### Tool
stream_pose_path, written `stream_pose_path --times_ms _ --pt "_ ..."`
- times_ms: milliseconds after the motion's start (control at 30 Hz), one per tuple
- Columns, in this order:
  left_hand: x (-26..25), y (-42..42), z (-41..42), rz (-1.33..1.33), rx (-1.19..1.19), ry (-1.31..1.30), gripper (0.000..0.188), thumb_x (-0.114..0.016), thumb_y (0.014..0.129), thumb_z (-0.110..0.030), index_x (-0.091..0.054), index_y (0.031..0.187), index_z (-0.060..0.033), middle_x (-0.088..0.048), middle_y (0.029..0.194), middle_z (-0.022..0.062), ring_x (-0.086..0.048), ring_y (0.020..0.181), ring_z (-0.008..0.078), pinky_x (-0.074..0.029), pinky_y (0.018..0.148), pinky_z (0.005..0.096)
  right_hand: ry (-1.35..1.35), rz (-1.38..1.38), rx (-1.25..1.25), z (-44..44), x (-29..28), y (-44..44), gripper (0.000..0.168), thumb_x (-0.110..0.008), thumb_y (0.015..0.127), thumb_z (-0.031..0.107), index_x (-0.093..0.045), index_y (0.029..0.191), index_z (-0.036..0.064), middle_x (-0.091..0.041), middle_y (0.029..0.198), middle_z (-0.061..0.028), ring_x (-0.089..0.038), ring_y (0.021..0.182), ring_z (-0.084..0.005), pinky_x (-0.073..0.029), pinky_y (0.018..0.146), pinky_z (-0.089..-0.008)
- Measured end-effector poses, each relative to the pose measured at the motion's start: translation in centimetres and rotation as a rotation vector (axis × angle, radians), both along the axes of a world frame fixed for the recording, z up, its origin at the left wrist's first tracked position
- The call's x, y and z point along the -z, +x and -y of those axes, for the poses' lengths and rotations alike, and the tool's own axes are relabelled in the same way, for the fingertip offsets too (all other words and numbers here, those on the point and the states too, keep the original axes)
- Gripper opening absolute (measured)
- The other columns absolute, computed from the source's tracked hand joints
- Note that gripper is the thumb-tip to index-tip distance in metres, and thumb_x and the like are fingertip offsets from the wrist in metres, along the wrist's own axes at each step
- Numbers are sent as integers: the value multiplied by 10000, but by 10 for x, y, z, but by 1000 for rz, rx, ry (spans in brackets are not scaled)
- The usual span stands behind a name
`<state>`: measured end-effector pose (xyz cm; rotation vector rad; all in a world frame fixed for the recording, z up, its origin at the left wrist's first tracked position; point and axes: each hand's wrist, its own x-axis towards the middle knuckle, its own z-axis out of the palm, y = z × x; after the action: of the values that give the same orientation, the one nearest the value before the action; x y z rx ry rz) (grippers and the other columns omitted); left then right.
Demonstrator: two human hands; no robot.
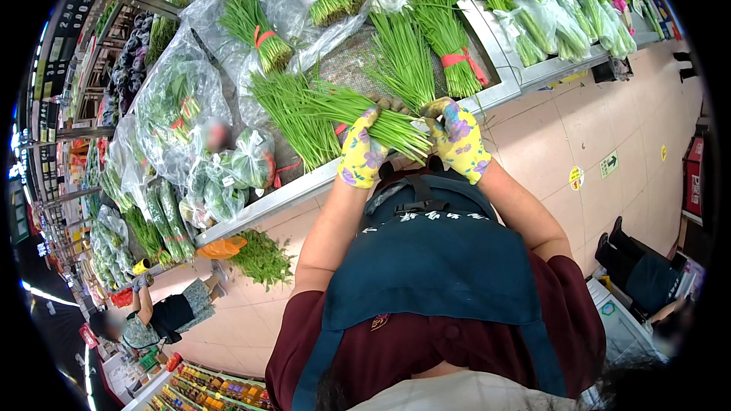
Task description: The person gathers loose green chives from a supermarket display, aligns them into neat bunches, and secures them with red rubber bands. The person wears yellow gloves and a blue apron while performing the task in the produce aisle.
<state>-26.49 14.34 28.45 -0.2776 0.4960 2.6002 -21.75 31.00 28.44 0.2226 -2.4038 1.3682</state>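
Yellow flowered gloves cover both of my hands. My left hand (361,151) grips a loose bunch of garlic chives (377,125), its pale cut ends pointing right and its leaves lying towards the left. Beside those ends, my right hand (458,137) has its fingers curled in. Whether it pinches a stalk cannot be told. Loose chives (302,125) lie on the display counter to the left of the held bunch. More loose chives (408,57) lie just beyond my hands. A chive bunch tied with red tape (460,65) rests at the right, by the counter's metal edge (480,103).
Another tied chive bunch (257,37) lies on plastic sheeting (200,5). Bagged greens (183,103) crowd the counter's left, and bagged celery (537,28) its right. Leafy greens (260,260) sit low beside the counter. A person (165,314) stands at left, another (645,279) at right.
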Motion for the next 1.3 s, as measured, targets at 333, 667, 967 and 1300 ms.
stream_pose_path --times_ms 333,667,967,1300 --pt "8 -3 7 -23 -70 -17 199 -526 802 17 -501 985 -57 -537 861 101 -493 870 265 -438 840 416 492 423 -15 -42 -23 14 189 -556 823 94 -536 997 25 -602 879 -155 -594 813 -326 -460 729 -400" --pt "-2 12 -10 -161 -117 -111 240 -555 863 -29 -483 1082 -95 -565 989 67 -541 964 199 -502 773 348 -1268 773 26 7 43 10 451 -429 933 396 -551 1112 0 -600 1019 -105 -585 877 -235 -485 720 -353" --pt "-19 32 -11 -163 -46 -307 231 -558 869 -48 -477 1085 -67 -584 986 91 -586 913 205 -505 784 338 -1754 783 -472 26 15 -15 513 -335 943 456 -557 1094 19 -531 1232 -134 -505 1131 -263 -404 971 -431" --pt "23 10 47 13 2 -365 181 -557 872 -96 -497 1034 -41 -562 964 110 -578 903 244 -511 798 381 -767 1034 -687 44 38 -8 297 -525 913 237 -551 1103 10 -628 896 -39 -598 808 -121 -485 694 -251"
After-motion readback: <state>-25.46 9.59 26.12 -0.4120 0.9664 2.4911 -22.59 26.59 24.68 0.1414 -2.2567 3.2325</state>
